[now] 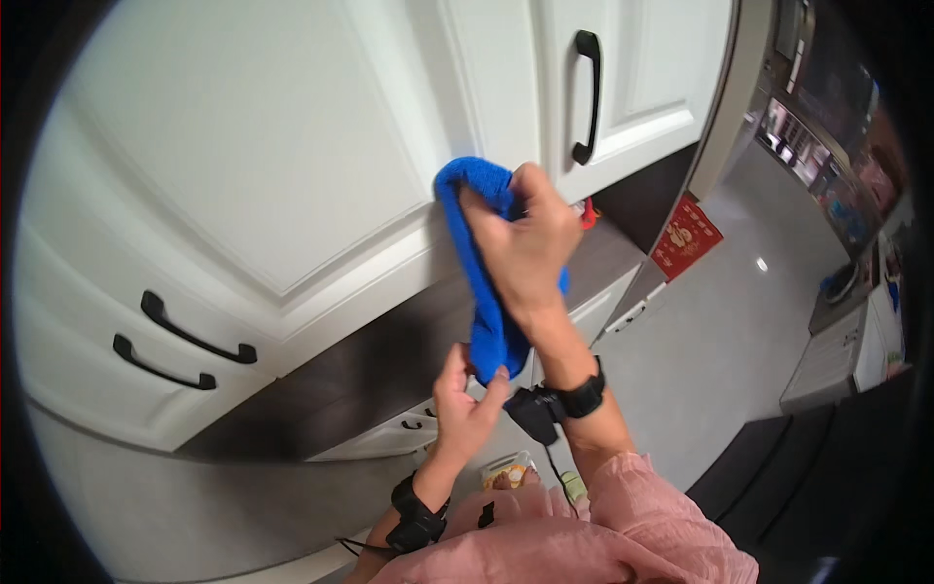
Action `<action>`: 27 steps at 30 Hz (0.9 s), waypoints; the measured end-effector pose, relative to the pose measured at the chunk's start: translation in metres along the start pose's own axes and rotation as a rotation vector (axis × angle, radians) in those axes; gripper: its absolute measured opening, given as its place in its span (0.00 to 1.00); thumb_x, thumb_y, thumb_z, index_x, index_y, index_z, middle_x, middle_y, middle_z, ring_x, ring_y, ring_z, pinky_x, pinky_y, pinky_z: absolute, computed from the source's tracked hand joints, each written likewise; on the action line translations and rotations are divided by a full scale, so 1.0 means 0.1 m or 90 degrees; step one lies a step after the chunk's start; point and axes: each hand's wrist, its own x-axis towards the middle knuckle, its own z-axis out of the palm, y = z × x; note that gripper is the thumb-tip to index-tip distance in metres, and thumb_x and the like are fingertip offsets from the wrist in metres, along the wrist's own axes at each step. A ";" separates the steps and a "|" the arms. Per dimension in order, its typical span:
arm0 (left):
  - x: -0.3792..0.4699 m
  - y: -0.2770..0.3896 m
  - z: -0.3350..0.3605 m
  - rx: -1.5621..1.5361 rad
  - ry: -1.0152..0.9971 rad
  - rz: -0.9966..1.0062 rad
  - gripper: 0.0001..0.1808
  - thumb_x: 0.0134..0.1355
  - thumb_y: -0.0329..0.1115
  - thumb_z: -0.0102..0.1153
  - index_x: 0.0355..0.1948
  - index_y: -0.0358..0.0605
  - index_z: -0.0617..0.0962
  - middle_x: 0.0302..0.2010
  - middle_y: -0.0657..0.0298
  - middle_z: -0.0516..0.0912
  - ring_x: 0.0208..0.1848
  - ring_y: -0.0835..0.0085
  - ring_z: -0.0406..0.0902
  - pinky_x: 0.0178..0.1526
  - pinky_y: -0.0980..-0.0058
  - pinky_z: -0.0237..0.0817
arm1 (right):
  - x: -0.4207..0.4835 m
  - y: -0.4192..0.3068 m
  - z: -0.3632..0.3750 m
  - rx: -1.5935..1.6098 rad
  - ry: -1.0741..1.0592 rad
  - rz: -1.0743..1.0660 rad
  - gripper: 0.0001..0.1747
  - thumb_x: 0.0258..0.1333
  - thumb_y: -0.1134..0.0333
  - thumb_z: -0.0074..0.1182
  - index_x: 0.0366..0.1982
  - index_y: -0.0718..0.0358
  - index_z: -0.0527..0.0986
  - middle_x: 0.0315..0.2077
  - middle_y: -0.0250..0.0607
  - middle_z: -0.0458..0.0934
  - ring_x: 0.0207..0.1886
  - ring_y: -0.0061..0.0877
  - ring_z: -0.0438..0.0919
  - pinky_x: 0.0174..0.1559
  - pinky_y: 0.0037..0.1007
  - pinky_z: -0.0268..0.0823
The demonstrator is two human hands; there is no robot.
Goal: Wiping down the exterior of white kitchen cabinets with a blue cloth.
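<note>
A blue cloth [485, 314] hangs stretched between my hands in front of a white cabinet door [306, 146]. My right hand [536, 244] grips its upper part, close to the door's lower right corner; the folded top of the cloth seems to touch the door, though I cannot be sure. Lower down, my left hand [467, 401] pinches the bottom end between thumb and fingers. A black door handle [592, 98] is just above and right of my right hand. Each wrist wears a black strap with a small device [540, 412].
Below the cabinets runs a dark recessed shelf [350, 372], with a small red object [588, 214] partly behind my right hand. More black handles [197, 332] stick out at the left. A red mat [686, 237] lies on the grey floor [700, 343]; a dark sofa-like surface [803, 467] is at the lower right.
</note>
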 end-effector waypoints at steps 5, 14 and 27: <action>-0.16 -0.26 -0.21 0.087 -0.051 -0.037 0.07 0.51 0.23 0.55 0.32 0.37 0.71 0.28 0.67 0.75 0.31 0.83 0.69 0.36 0.81 0.63 | -0.69 0.26 0.11 0.049 -0.061 0.113 0.15 0.40 0.67 0.61 0.17 0.62 0.66 0.12 0.44 0.67 0.16 0.39 0.70 0.20 0.33 0.60; 0.09 -0.47 0.03 0.116 -0.065 -0.020 0.08 0.54 0.26 0.56 0.31 0.36 0.69 0.25 0.63 0.72 0.29 0.80 0.66 0.36 0.78 0.62 | -0.47 0.92 0.14 -0.021 0.108 0.034 0.11 0.43 0.67 0.59 0.23 0.62 0.68 0.16 0.45 0.69 0.18 0.42 0.71 0.20 0.37 0.61; 0.13 -0.67 0.30 -0.008 -0.064 -0.075 0.10 0.46 0.25 0.55 0.24 0.38 0.65 0.21 0.66 0.67 0.27 0.82 0.63 0.32 0.79 0.61 | -0.22 0.96 -0.13 0.081 0.034 0.092 0.07 0.44 0.70 0.59 0.24 0.64 0.72 0.17 0.43 0.73 0.18 0.24 0.71 0.24 0.24 0.63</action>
